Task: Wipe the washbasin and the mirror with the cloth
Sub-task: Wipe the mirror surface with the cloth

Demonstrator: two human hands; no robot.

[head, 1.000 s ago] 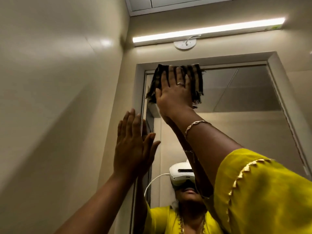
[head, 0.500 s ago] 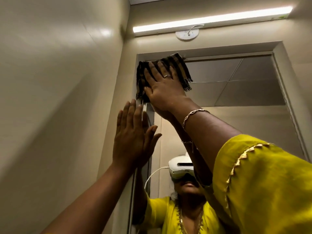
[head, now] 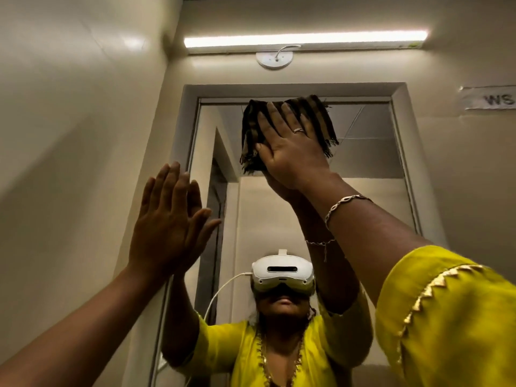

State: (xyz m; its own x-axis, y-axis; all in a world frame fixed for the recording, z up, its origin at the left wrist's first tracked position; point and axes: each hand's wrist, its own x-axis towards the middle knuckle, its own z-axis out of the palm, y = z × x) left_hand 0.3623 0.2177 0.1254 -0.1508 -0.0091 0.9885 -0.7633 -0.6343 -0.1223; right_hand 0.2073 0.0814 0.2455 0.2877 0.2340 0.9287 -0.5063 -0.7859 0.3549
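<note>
Moved right along the mirror (head: 363,152), dark tan-striped fringed cloth (head: 252,129) stays pressed under right hand's (head: 293,155) flat fingers (head: 275,115)

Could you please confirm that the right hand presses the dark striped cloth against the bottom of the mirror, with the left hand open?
Not quite: the head view shows the right hand pressing the dark striped cloth against the top of the framed mirror, with the left hand open.

Dim, warm light from the tube lamp (head: 304,39); wide-angle edges bend.
</note>
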